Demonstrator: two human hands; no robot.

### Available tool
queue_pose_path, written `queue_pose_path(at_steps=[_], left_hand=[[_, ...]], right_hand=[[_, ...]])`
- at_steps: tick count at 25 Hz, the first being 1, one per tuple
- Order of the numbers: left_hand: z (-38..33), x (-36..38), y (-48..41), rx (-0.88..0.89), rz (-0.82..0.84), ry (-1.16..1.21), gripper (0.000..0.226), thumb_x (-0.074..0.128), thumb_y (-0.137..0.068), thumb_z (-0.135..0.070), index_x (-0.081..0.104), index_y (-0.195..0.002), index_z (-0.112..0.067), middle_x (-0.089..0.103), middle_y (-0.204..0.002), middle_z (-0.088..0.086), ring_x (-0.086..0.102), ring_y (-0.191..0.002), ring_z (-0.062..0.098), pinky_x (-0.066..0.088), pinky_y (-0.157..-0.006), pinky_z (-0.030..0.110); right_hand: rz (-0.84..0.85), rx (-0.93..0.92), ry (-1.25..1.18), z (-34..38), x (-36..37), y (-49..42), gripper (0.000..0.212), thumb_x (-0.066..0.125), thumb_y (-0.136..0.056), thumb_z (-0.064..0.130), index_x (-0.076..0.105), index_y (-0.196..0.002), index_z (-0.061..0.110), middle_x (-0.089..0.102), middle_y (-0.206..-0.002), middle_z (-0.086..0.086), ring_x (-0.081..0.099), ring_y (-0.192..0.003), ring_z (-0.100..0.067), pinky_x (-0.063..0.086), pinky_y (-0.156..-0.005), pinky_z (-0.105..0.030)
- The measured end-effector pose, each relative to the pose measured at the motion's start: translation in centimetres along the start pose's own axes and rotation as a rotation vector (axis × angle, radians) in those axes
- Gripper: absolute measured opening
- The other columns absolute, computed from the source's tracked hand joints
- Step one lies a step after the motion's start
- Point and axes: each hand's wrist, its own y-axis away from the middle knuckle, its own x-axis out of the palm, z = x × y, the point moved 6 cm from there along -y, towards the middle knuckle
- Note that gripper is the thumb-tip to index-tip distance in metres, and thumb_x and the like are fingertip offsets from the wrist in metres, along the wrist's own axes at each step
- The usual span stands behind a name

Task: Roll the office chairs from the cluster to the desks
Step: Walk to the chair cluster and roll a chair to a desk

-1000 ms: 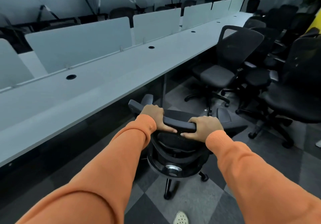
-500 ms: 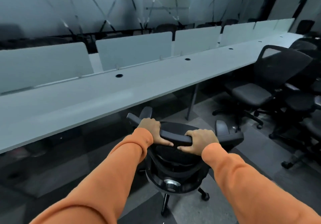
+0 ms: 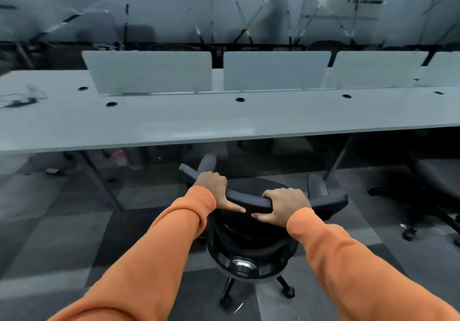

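The person is standing behind a black chair (image 3: 249, 238) and holding it by the top rail (image 3: 249, 200) of its backrest. The left hand (image 3: 211, 187) is gripping the rail toward its left end, fingers curled over the far side and thumb lying along the near edge. The right hand (image 3: 283, 203) is gripping it just right of the middle in the same way. The thumbs are pointing at each other, close but apart.

The chair is sitting on the grey carpet (image 3: 74, 233) in the near middle, facing the long desk (image 3: 224, 121). Its seat is lying near the desk's near edge but not yet under it. Its armrests (image 3: 317, 186) are showing past the rail on the far side.

By its build, the chair is probably going to feel fairly heavy yet roll easily. The casters (image 3: 288, 292) are bearing the weight, so a level push should be doing the work. The rail is looking stiff and smooth, a sound place to hold, whereas the back panel below might be giving under pressure. Casters tend to swivel and drag on carpet, so two hands set apart are helping with steering.

Whether the armrests are going to clear the desk edge, I cannot tell. A slanted desk leg (image 3: 336, 161) is standing right of the gap, and another chair (image 3: 423, 196) is sitting at the right, well apart.
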Motion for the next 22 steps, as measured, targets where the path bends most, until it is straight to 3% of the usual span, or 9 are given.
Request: queue_pose_path(at_steps=[4,11,22], left_hand=[[3.0,1.2,4.2,-0.128,0.000,0.025,0.096,0.039,-0.046,-0.103,0.072,-0.082,-0.020,0.062,-0.065,-0.006,0.060,-0.066,0.017,0.042,-0.061,0.028],[7.5,2.3,12.3,-0.323,0.030,0.027,0.088,0.045,-0.048,-0.100,0.063,-0.064,-0.016,0.056,-0.056,-0.004,0.051,-0.054,0.016,0.035,-0.057,0.027],[15.1,4.9,22.3,-0.547,0.029,0.044,0.094,0.042,-0.044,-0.102,0.072,-0.080,-0.020,0.058,-0.062,-0.007,0.051,-0.060,0.014,0.047,-0.067,0.026]], right_hand=[[-0.034,-0.144,-0.016,4.2,-0.3,-0.4,0.068,0.038,-0.069,0.088,0.062,-0.101,0.033,0.068,-0.089,0.010,0.065,-0.084,-0.015,0.047,-0.070,-0.032],[-0.065,-0.345,-0.019,11.9,-0.9,-0.6,0.068,0.038,-0.070,0.089,0.063,-0.101,0.034,0.068,-0.088,0.011,0.065,-0.082,-0.015,0.051,-0.070,-0.032],[-0.073,-0.569,-0.005,23.7,-2.6,-1.1,0.068,0.037,-0.072,0.087,0.065,-0.104,0.034,0.069,-0.087,0.010,0.066,-0.080,-0.016,0.051,-0.069,-0.031]])
